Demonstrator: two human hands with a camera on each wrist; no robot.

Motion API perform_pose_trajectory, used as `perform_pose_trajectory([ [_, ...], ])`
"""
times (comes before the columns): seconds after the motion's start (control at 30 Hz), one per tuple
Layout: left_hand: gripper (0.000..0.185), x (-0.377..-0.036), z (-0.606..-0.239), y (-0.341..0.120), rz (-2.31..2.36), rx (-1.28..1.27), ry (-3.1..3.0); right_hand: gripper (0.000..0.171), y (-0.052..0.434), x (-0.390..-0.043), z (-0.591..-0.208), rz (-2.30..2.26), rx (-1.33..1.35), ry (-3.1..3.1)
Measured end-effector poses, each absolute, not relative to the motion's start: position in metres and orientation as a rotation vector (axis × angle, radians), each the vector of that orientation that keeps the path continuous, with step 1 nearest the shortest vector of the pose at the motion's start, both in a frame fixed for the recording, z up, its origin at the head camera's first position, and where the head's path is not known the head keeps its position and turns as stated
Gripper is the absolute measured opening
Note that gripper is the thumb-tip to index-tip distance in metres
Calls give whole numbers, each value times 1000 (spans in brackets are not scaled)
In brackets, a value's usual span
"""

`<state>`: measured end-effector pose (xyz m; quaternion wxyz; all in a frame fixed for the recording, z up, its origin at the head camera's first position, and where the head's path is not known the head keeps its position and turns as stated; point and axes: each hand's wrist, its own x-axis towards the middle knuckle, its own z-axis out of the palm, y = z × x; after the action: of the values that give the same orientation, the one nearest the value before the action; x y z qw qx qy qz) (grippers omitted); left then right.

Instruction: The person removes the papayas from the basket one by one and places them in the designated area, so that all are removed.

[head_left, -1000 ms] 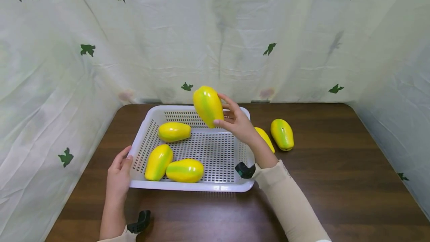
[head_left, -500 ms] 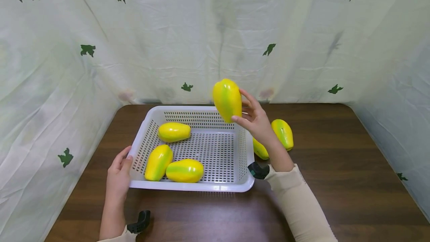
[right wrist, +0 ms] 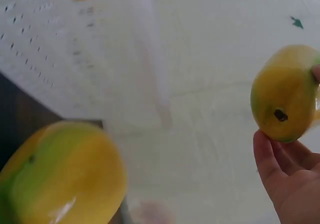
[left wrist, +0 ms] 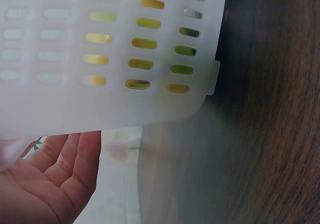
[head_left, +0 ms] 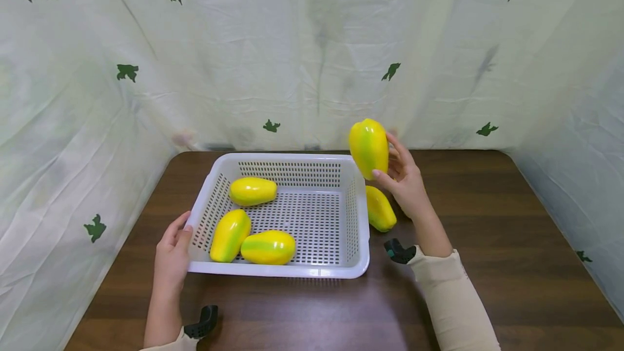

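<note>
My right hand (head_left: 409, 183) holds a yellow-green papaya (head_left: 369, 149) upright in the air, just past the right rim of a white perforated plastic basket (head_left: 317, 271). In the right wrist view, thumb and fingers pinch this papaya (right wrist: 282, 94), whose dark end spot faces the camera. My left hand (head_left: 173, 253) grips the basket's left rim, thumb on top and fingers around the outside. Inside the basket lie three papayas: one toward the back (head_left: 253, 191), one at the left (head_left: 231, 235) and one at the front (head_left: 268, 247).
Another papaya (head_left: 381, 209) lies on the brown wooden table (head_left: 487, 242), close by the basket's right side and below my right hand. A pale curtain (head_left: 439, 96) with leaf prints hangs behind the table and along both sides.
My right hand has carried the papaya rightward from over the basket to beyond its right rim. A papaya farther right on the table is now hidden behind that hand. Left hand and basket stay still.
</note>
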<state>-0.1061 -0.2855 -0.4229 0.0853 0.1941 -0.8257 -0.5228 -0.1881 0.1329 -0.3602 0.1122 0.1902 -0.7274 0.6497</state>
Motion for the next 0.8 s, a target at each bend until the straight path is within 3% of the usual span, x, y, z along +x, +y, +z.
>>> perform_pose_trajectory([
  [0.3,47,-123,-478,-322,-1551,496,-2461,66,172,-190,-397,1813,352,-2194],
  [0.57,47,-109,-439,-296,-1602,517,-2412,67,210,-191,-435,1754,159,-2242],
  [0.8,50,-108,-435,-294,-1582,570,-2458,68,234,-183,-452,1670,-57,-2311],
])
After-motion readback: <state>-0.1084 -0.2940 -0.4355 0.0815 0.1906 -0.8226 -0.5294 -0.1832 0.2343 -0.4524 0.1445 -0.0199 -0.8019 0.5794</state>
